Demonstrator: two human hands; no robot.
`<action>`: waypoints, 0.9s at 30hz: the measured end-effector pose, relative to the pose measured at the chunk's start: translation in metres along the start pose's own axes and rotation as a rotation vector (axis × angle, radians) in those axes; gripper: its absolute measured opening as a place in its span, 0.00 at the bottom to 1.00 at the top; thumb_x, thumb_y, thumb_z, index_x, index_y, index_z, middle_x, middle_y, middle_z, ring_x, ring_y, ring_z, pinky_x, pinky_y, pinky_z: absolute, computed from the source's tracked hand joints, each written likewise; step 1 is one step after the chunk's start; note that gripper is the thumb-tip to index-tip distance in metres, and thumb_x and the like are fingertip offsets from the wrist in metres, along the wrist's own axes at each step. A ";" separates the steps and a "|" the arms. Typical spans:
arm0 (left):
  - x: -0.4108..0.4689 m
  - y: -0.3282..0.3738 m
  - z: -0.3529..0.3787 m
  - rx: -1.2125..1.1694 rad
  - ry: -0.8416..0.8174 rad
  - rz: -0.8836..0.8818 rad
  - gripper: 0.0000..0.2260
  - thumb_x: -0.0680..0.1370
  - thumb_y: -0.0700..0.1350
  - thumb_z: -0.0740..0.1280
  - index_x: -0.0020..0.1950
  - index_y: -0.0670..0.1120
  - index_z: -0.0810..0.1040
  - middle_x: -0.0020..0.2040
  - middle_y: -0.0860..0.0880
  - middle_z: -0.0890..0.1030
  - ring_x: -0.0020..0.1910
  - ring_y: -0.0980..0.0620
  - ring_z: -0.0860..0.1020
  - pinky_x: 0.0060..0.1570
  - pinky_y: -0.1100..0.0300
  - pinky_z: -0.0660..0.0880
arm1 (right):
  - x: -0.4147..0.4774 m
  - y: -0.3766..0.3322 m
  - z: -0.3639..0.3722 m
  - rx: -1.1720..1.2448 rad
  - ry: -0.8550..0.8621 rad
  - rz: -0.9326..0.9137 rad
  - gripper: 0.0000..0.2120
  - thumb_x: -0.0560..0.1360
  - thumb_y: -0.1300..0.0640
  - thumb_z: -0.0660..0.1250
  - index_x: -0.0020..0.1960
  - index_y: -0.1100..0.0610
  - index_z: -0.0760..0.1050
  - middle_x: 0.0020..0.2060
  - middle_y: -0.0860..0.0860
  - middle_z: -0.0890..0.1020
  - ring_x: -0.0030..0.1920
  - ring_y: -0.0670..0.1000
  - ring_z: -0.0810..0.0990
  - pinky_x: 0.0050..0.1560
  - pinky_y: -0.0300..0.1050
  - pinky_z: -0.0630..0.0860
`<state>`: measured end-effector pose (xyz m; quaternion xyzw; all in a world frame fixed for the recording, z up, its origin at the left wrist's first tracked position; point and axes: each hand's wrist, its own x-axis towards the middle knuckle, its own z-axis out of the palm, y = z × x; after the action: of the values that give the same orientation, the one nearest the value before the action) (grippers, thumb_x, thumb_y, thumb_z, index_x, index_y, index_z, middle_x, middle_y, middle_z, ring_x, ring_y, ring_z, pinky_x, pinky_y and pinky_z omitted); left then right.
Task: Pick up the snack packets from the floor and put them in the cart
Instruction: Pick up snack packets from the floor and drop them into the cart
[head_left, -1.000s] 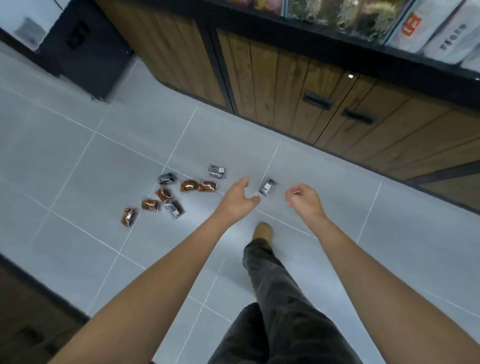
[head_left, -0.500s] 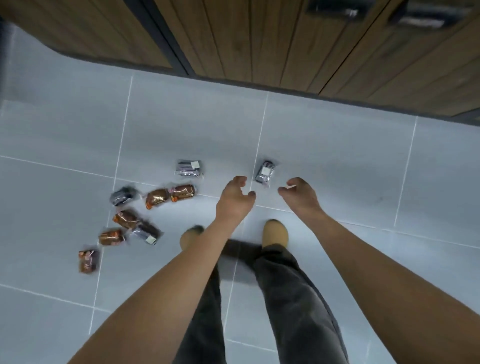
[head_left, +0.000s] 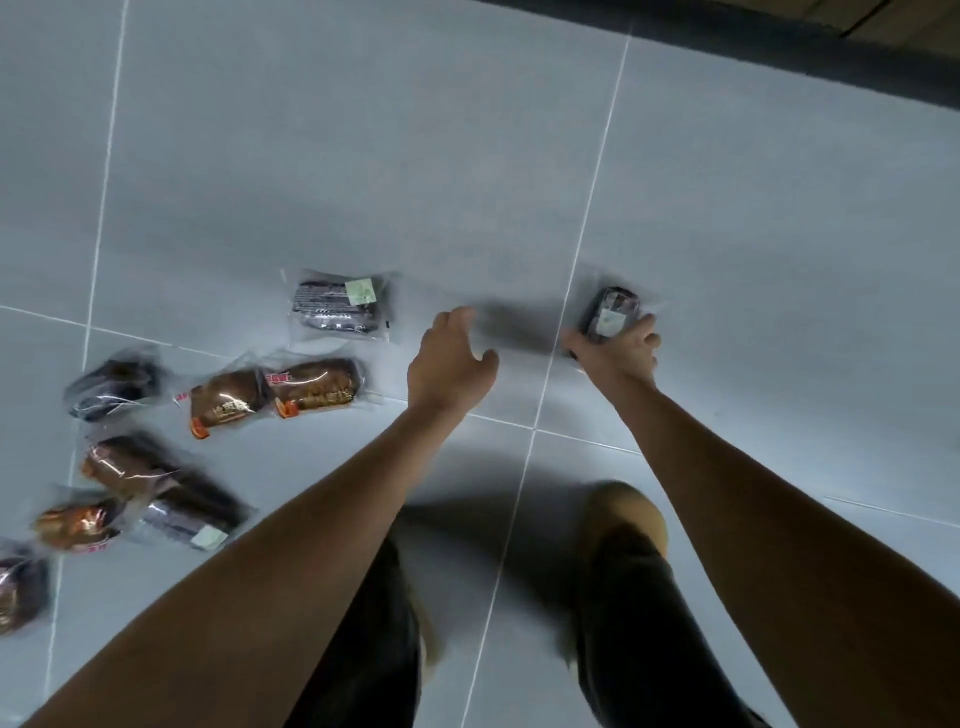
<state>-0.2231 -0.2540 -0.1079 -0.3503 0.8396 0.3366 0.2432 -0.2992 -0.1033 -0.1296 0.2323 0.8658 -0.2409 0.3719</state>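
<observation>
Several clear-wrapped snack packets lie on the grey tiled floor (head_left: 311, 156). My right hand (head_left: 618, 353) has its fingers closed around a lone dark packet (head_left: 610, 312) that rests on the floor at the right. My left hand (head_left: 449, 361) hovers open, empty, just right of a dark packet with a pale label (head_left: 337, 306). Two brown packets (head_left: 275, 392) lie side by side below it. Further left are a dark packet (head_left: 109, 387), a brown one (head_left: 130, 465), a purple one (head_left: 182, 522) and more at the left edge. No cart is in view.
My two legs in dark trousers and tan shoes (head_left: 628, 512) stand on the floor below the hands. A dark cabinet plinth (head_left: 779, 47) runs along the top right.
The view has dropped much closer to the floor. My right hand has reached forward and closed on the lone dark packet; my left hand has stayed open near the labelled packet.
</observation>
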 end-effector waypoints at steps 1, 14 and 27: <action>0.010 -0.010 0.002 0.006 0.011 0.009 0.22 0.75 0.47 0.64 0.69 0.50 0.66 0.66 0.51 0.70 0.65 0.50 0.70 0.58 0.53 0.69 | 0.008 -0.001 0.009 -0.017 0.053 0.012 0.46 0.70 0.44 0.71 0.75 0.62 0.49 0.67 0.60 0.63 0.67 0.64 0.65 0.62 0.56 0.68; 0.049 -0.077 -0.038 0.244 0.268 0.142 0.27 0.72 0.41 0.63 0.71 0.45 0.65 0.72 0.45 0.63 0.72 0.42 0.60 0.69 0.50 0.58 | -0.027 -0.060 0.086 -0.112 0.174 -0.399 0.36 0.67 0.52 0.71 0.69 0.60 0.61 0.61 0.57 0.72 0.60 0.61 0.73 0.51 0.54 0.74; 0.090 -0.117 -0.077 0.603 -0.123 0.185 0.43 0.65 0.57 0.74 0.74 0.53 0.53 0.72 0.46 0.57 0.73 0.41 0.52 0.64 0.37 0.63 | -0.047 -0.101 0.136 -0.159 0.073 -0.510 0.37 0.67 0.52 0.71 0.71 0.59 0.60 0.64 0.56 0.71 0.63 0.59 0.71 0.55 0.54 0.73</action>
<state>-0.2059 -0.4106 -0.1612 -0.1636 0.9135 0.1136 0.3548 -0.2565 -0.2720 -0.1521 -0.0146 0.9254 -0.2497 0.2847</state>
